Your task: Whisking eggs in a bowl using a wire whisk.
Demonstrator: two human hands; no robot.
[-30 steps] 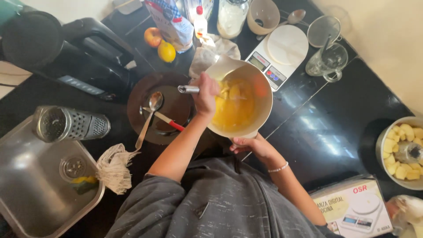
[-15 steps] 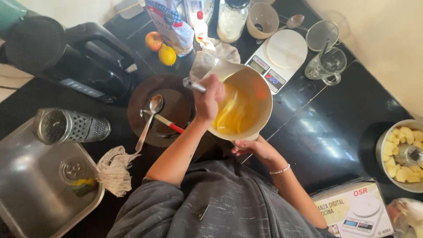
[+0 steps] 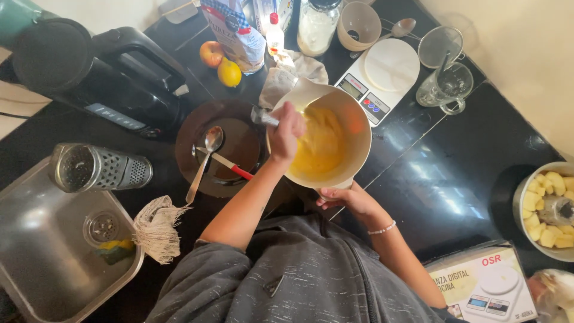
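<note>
My left hand (image 3: 287,134) reaches over the rim of a cream mixing bowl (image 3: 360,152) and grips the metal handle of a whisk (image 3: 263,116). The whisk's head is sunk in the yellow batter (image 3: 320,146) and blurred. My right hand (image 3: 347,200) holds the bowl from below at its near edge, and the bowl is tilted above the black counter. A bead bracelet sits on my right wrist.
A dark plate (image 3: 239,113) with a spoon and a red-handled tool lies left of the bowl. Behind it are a white kitchen scale (image 3: 382,75), a glass jug (image 3: 448,87), a lemon (image 3: 229,73) and a black appliance (image 3: 119,78). A grater (image 3: 101,170) and sink (image 3: 48,257) are at left. At right are a pot of cut pieces (image 3: 547,209) and a box (image 3: 478,281).
My left hand has swung the whisk around inside the bowl. The bowl has tipped a little more toward the left, still held from below by my right hand.
</note>
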